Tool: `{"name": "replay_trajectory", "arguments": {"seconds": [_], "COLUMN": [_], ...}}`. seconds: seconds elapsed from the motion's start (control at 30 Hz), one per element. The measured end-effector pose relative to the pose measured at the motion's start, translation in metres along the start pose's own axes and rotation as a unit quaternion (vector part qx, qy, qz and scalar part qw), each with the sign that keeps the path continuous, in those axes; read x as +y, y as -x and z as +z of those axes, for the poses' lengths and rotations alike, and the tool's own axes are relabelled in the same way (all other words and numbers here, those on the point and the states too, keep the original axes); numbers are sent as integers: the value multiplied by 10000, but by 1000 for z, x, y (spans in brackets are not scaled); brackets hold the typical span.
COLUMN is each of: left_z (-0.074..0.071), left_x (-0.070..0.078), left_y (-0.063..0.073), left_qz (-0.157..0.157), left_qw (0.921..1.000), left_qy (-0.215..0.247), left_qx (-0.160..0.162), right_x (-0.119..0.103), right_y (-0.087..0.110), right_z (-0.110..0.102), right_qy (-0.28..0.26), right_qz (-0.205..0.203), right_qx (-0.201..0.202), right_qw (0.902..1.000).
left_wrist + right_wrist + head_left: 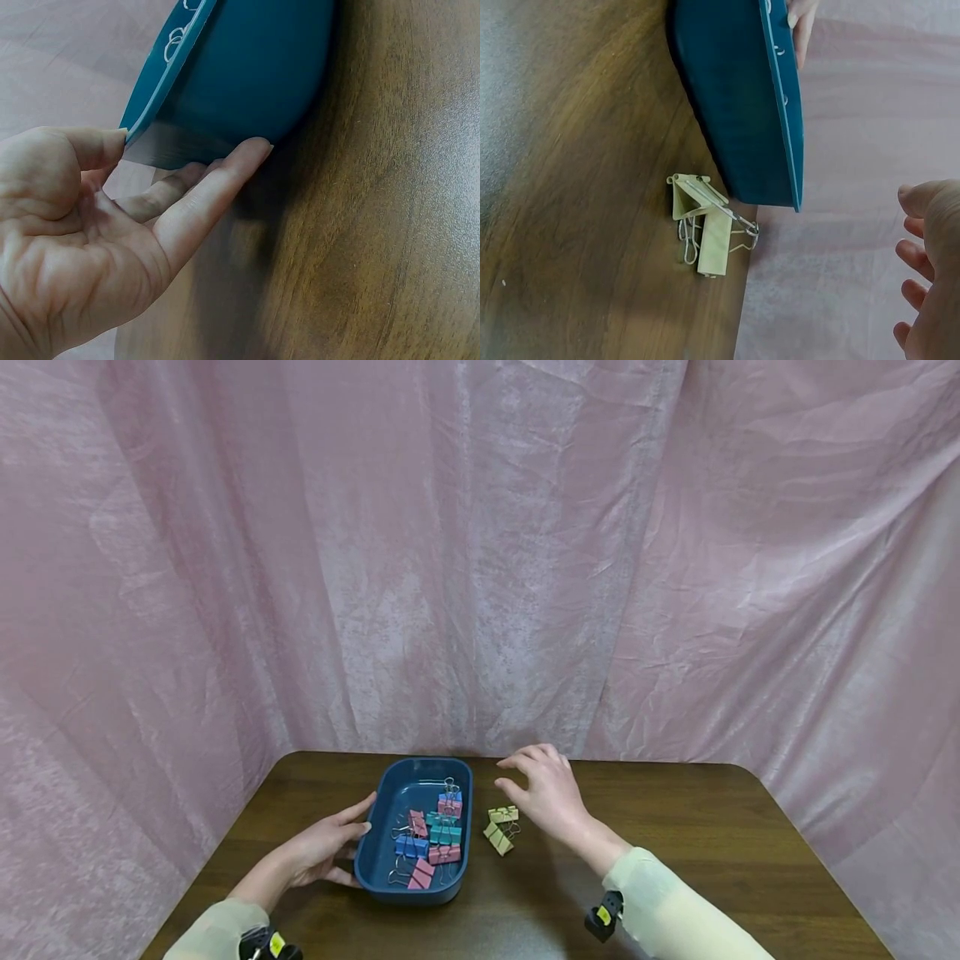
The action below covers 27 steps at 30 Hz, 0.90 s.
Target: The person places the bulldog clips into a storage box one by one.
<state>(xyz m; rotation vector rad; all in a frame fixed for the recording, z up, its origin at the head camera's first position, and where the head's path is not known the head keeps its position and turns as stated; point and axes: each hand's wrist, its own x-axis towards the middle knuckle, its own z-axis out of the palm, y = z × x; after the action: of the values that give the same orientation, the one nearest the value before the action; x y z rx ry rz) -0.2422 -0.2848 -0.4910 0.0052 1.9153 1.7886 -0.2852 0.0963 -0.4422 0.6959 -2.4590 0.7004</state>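
Observation:
A blue oblong box [386, 827] stands on the table, with several pink, blue and teal binder clips [445, 835] along its right half. My left hand [318, 850] touches the box's left side; in the left wrist view its thumb [101, 148] meets the rim and a fairly straight finger [206, 206] lies against the outer wall. Right of the box, two yellow binder clips [498, 838] lie together on the wood. My right hand [551, 793] hovers just right of them, fingers loosely bent and holding nothing. In the right wrist view the yellow clips [714, 240] sit apart from that hand.
The dark wooden table [705, 852] has rounded far corners. Behind it hangs a pink curtain [480, 560]. A black wrist device [603, 916] is strapped at my right sleeve, and another [268, 943] at my left.

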Motion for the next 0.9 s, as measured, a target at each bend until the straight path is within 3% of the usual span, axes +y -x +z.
{"name": "replay_trajectory", "arguments": {"seconds": [0.9], "left_z": [0], "left_x": [0], "left_y": [1], "left_qz": [71], "left_qw": [10000], "left_qy": [12], "left_qx": [-62], "right_x": [17], "right_y": [12], "right_z": [-10], "right_qy": [-27], "right_qz": [220], "right_qx": [9], "right_qw": [9998]}}
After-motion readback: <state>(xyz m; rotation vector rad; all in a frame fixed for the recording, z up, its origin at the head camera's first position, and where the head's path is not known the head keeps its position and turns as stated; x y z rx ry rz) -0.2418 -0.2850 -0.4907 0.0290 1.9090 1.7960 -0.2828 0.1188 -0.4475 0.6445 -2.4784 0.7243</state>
